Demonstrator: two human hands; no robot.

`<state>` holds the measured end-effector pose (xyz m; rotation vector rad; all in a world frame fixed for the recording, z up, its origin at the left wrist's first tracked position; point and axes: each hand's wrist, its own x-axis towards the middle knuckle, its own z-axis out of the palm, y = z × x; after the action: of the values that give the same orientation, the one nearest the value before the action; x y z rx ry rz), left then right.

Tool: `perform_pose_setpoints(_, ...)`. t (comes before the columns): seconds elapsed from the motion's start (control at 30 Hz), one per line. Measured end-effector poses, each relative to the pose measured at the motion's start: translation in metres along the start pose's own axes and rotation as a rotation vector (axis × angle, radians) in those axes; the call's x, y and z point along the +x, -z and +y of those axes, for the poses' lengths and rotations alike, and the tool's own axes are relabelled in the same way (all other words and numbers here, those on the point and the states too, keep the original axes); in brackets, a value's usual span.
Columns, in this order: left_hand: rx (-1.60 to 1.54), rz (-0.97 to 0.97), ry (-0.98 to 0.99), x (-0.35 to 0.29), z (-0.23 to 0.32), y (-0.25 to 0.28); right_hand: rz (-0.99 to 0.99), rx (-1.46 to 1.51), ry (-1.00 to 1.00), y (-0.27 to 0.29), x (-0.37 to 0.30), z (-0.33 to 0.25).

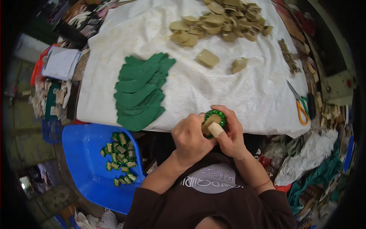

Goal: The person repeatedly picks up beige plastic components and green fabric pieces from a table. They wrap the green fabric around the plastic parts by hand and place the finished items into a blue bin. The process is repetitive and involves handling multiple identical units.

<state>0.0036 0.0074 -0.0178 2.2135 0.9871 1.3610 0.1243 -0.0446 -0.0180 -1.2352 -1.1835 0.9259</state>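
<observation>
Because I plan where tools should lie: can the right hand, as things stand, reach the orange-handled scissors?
Probably yes, once it is free: the right hand holds the green-edged piece, but only white cloth seems to lie between that hand and the scissors.

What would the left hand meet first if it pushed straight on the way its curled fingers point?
Left hand: the green-edged tan piece, already right at its fingers. Beyond that, apparently the right hand. Exact contact and depth are hard to judge from this view.
</observation>
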Motion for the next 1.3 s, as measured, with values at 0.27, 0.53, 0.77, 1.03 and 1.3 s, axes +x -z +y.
perform_pose_setpoints(0.27, -0.037, 0.104, 0.194, -0.034, -0.044, 0.068, -0.323, -0.210, 0.276, -0.016, 0.048, -0.011)
perform_pose_setpoints(0.53, 0.637, 0.205, 0.767, -0.133, -0.131, 0.154, -0.279, -0.590, 0.399, -0.054, 0.117, -0.004)
perform_pose_setpoints(0.77, 0.232, 0.232, 0.449, -0.037, -0.095, 0.148, -0.303, -0.800, 0.488, -0.086, 0.162, 0.000)
perform_pose_setpoints(1.03, 0.487, -0.115, 0.196, 0.011, -0.082, 0.102, -0.473, -0.868, 0.396, -0.091, 0.171, 0.013)
perform_pose_setpoints(1.3, 0.384, -0.190, 0.203, 0.006, -0.066, 0.104, -0.060, -0.369, 0.554, -0.053, 0.156, -0.011)
